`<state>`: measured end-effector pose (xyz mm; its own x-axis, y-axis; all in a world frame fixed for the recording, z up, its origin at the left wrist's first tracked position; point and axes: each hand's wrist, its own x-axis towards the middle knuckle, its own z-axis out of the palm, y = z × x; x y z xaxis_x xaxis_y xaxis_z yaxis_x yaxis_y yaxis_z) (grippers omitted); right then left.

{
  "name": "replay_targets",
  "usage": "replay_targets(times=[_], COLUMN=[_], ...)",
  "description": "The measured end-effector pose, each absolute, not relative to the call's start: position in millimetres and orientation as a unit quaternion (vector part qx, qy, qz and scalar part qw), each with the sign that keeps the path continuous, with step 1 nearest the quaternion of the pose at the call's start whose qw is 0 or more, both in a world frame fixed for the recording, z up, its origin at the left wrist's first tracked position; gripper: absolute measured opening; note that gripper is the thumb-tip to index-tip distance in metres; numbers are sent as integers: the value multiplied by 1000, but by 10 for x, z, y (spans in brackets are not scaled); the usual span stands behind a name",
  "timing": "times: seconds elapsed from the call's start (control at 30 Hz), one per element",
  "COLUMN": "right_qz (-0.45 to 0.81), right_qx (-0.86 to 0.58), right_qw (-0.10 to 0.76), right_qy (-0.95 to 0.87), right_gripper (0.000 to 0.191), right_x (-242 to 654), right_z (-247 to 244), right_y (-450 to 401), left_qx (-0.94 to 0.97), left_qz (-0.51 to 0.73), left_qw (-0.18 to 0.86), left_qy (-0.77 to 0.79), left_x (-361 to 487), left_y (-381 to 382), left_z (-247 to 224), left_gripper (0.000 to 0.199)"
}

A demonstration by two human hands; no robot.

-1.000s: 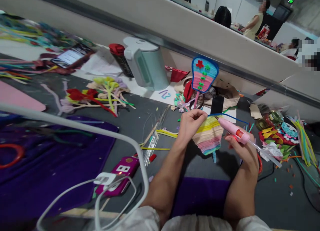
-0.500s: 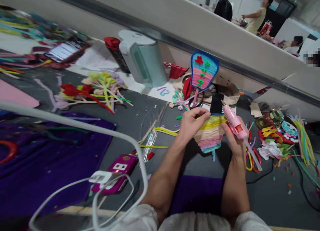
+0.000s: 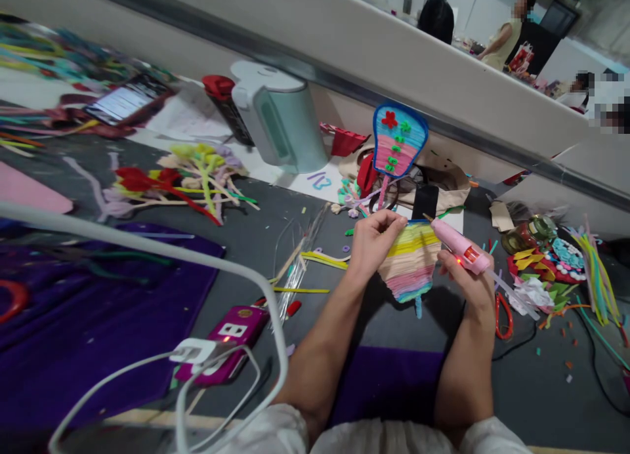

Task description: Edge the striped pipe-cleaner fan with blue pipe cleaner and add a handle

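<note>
My left hand [image 3: 377,241] pinches the upper left edge of a striped pipe-cleaner fan [image 3: 411,260], yellow, cream, pink and blue, with a blue strip along its top edge. A short blue stem points down toward me. In my right hand [image 3: 467,280] is a pink glue gun [image 3: 460,245] with a clear glue stick out of its back. Its nozzle lies over the fan's top edge; whether it touches cannot be made out. Just beyond stands a finished-looking fan [image 3: 400,141] in blue and pink with a red flower and green bits.
A pale green kettle [image 3: 288,123] and a dark bottle with a red lid [image 3: 229,109] stand at the back. Left lie a magenta power bank [image 3: 224,346] with a white cable, and a purple cloth [image 3: 147,323]. Red-handled scissors [image 3: 503,316] and a glass jar [image 3: 534,233] lie right.
The glue gun has tilted flatter, its nozzle swinging left and down to the fan's top edge. My right hand has come off the fan's right side. The left hand keeps its pinch.
</note>
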<state>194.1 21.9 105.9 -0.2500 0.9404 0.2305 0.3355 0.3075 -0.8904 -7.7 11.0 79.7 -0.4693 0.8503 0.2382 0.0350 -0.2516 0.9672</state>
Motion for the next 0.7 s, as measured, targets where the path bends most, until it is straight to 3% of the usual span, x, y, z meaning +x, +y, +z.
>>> replay_targets(times=[0.3, 0.53, 0.7], right_qz=[384, 396, 327], right_qx=[-435, -441, -449], right_qw=[357, 434, 457], right_qy=[-732, -678, -695], right_gripper=[33, 36, 36], right_x=[1988, 2060, 2128], right_z=[1058, 1017, 1011], right_y=[236, 220, 212], left_qx=[416, 405, 373], left_qz=[668, 673, 679], left_qw=[305, 334, 382], left_qy=[536, 521, 505], left_x=[-109, -137, -123], left_y=[138, 189, 210], left_z=[744, 668, 636], left_gripper=[26, 30, 40])
